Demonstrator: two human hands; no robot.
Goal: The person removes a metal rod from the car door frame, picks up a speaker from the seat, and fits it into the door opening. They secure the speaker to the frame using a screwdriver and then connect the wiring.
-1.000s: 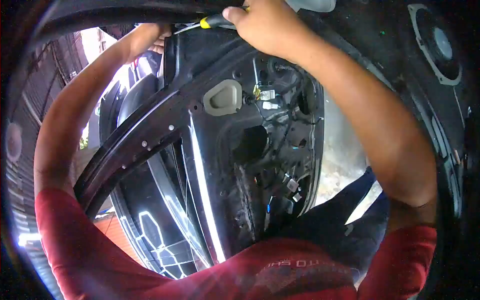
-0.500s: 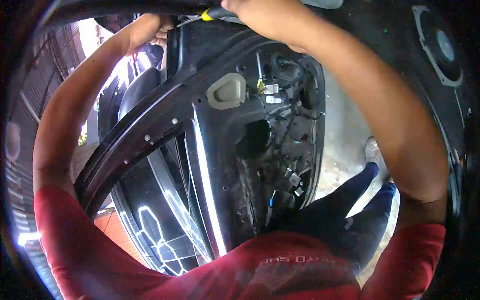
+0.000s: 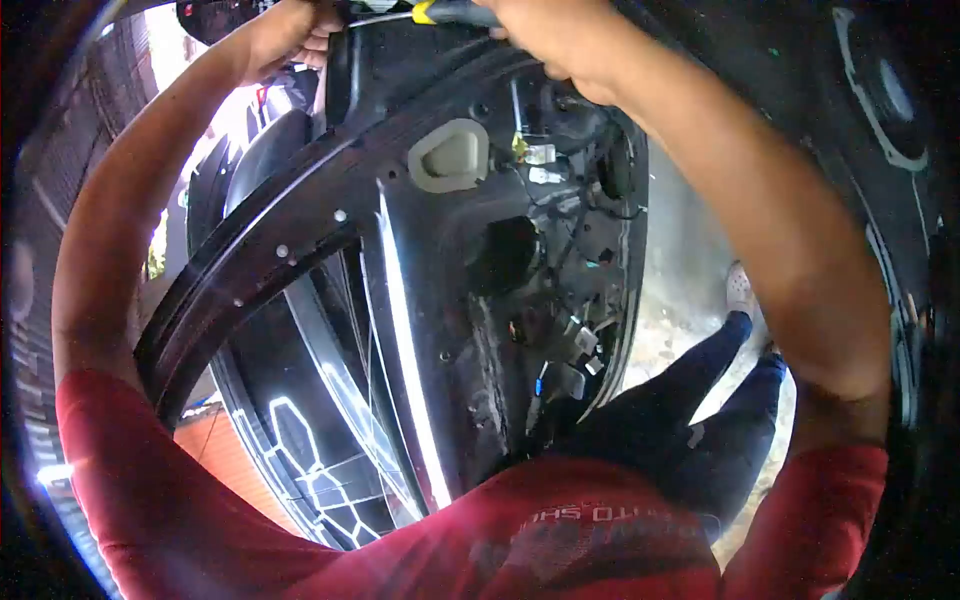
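Note:
My right hand [image 3: 545, 35] is closed around the black and yellow handle of a screwdriver [image 3: 455, 12] at the top of the view. The metal shaft points left along the upper edge of a stripped black car door [image 3: 430, 250]. Close to the shaft's tip, my left hand [image 3: 287, 38] has its fingers curled in at the door's front upper corner. What those fingers hold, if anything, is hidden, and the tip itself is hard to make out. A side mirror [image 3: 275, 155] sits just below my left hand.
Loose wiring and a white connector [image 3: 545, 176] show on the door's bare inner panel. Glossy black bodywork [image 3: 310, 440] reflects lights beyond the window opening. A speaker [image 3: 895, 95] is at the far right, over concrete floor [image 3: 680, 250].
Both hands and the screwdriver appear slightly higher in the view, and the door also sits higher and a little left. The right hand still grips the handle.

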